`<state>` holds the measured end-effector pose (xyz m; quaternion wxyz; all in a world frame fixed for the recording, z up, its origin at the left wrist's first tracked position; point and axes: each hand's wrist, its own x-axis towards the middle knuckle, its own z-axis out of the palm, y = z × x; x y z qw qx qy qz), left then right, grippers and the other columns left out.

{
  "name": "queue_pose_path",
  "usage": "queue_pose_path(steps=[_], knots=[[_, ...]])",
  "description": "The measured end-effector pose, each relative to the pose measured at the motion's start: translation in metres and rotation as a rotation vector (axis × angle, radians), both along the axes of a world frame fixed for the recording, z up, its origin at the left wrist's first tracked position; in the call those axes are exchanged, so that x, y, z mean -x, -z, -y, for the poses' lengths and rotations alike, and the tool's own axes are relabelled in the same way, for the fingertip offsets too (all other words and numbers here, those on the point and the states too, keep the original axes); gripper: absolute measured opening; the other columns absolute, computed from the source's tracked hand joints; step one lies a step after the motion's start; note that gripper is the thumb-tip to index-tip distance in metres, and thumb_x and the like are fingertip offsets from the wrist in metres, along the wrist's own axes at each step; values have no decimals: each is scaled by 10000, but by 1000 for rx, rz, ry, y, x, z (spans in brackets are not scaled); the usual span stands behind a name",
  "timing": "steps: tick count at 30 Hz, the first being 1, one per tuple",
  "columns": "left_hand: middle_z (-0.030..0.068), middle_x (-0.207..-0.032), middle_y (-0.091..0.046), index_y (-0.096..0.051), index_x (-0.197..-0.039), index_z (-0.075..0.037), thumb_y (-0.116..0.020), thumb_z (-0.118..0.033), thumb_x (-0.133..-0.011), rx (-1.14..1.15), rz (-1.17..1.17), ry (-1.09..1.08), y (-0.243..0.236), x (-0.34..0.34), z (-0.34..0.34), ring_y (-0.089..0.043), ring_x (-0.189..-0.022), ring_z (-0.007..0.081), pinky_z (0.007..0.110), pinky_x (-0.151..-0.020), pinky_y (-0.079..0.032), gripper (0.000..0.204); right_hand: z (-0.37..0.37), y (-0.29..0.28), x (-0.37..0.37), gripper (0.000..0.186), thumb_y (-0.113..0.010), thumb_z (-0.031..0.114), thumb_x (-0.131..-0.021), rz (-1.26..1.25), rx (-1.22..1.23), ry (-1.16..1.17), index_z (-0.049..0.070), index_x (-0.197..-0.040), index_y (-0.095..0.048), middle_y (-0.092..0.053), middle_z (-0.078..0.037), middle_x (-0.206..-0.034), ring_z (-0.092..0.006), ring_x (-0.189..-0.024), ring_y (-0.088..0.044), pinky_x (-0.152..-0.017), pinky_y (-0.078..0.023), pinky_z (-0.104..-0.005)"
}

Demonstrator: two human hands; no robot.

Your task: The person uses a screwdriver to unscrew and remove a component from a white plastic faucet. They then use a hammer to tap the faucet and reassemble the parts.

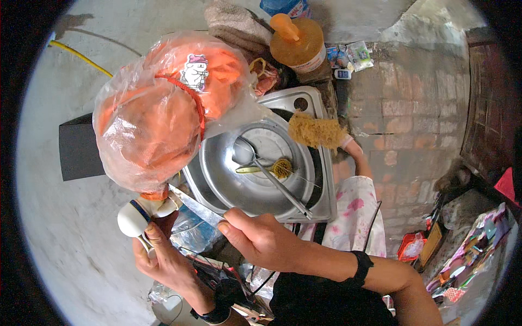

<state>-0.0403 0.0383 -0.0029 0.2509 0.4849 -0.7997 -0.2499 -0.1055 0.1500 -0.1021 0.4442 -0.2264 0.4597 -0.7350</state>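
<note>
My left hand [160,255] grips a white rounded fitting [130,220] with a dark blue band and a metal stem, below a large orange bundle in clear plastic [144,136]. My right hand [255,239] is closed on a knife [198,206], its blade slanting up-left, tip beside the fitting and the bundle's lower edge; whether it touches them I cannot tell. Just beyond my right hand is a steel sink [321,198] containing a basin [217,179], a long-handled ladle [243,152] and a small yellow scrub brush [281,168].
A brown fibrous scrubber [310,130] lies over the sink's right rim, beside what looks like another person's arm [359,157] and flowered cloth [353,206]. An orange-lidded jar [296,49] stands behind. A dark box [79,149] is left, a red basket [408,247] lower right.
</note>
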Motion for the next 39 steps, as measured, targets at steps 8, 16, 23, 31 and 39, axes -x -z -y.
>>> queue_pose_path(steps=[8, 16, 23, 31, 39], knots=[[258, -1048, -622, -451, -1239, 143, -528, -294, -975, 10, -5, 35, 1, 0, 1, -643, -940, 290, 388, -853, -534, 516, 6, 6, -14, 160, -508, 166, -953, 19, 57, 52, 23, -920, -445, -511, -202, -542, -420, -525, -562, -454, -378, -491], [261, -1050, -623, -448, -1249, 144, -538, -288, -969, 18, -18, 81, 1, 6, 1, -641, -944, 300, 405, -854, -538, 522, 3, 12, -36, 166, -534, 170, -939, -75, 33, 218, 27, -903, -457, -519, -196, -552, -397, -522, -572, -464, -408, -484], [248, -1049, -630, -483, -1209, 142, -550, -292, -963, 43, 28, 43, 0, 10, 4, -648, -924, 277, 389, -843, -538, 504, 15, 35, -25, 171, -535, 189, -944, 14, -364, 139, 49, -889, -454, -510, -218, -566, -412, -556, -580, -468, -408, -484], [236, -1020, -640, -494, -1206, 132, -549, -316, -963, 26, -25, 104, 0, 17, 7, -654, -902, 267, 369, -830, -535, 513, 27, 23, -35, 136, -494, 139, -963, 83, -129, 202, 29, -885, -487, -517, -194, -587, -377, -550, -584, -463, -413, -407], [230, -1028, -642, -490, -1217, 129, -549, -300, -964, 8, -9, 115, -4, 20, 9, -657, -918, 262, 372, -822, -550, 502, 38, 24, -36, 130, -560, 144, -919, -112, -45, 398, 59, -888, -467, -510, -183, -553, -389, -509, -562, -441, -407, -468]])
